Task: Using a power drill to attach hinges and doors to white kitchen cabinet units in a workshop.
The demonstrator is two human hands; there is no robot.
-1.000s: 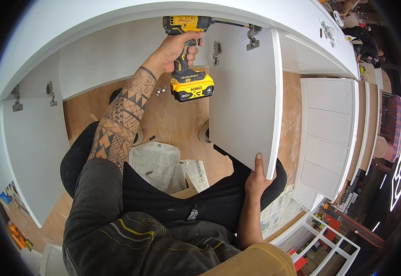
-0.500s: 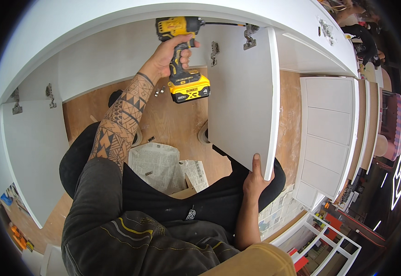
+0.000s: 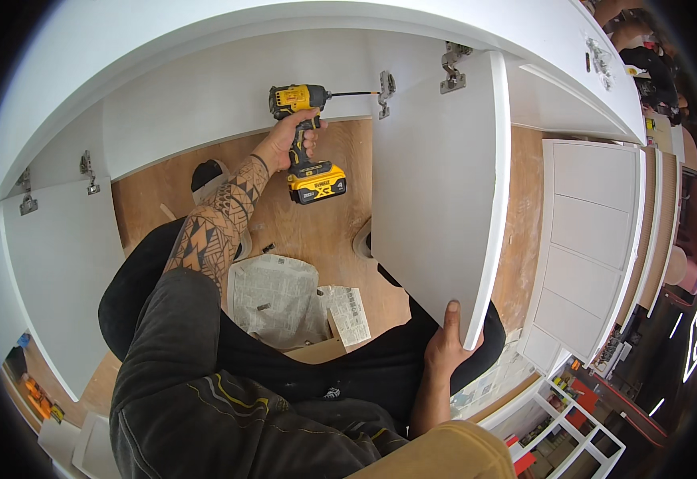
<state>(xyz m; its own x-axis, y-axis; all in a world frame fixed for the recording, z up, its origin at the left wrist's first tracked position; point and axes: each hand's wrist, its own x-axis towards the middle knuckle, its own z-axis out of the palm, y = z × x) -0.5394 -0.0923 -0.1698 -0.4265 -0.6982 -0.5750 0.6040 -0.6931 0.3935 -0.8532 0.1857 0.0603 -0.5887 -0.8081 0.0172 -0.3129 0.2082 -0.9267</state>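
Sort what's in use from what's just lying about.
In use:
- yellow-and-black cordless driver, in left hand
- silver metal hinge, at the slim bit
- flat white door panel, in right hand

Lying about:
- grey printed newspaper sheets
- indistinct orange objects, far left

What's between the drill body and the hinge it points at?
Head view: a long thin bit extends from the drill body toward the hinge; tip contact unclear.

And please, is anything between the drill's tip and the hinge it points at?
Nothing visible. The drill, in the left hand, points its thin bit at the hinge; whether it touches is too small to tell. The right hand holds the white door by its edge, away from that line.
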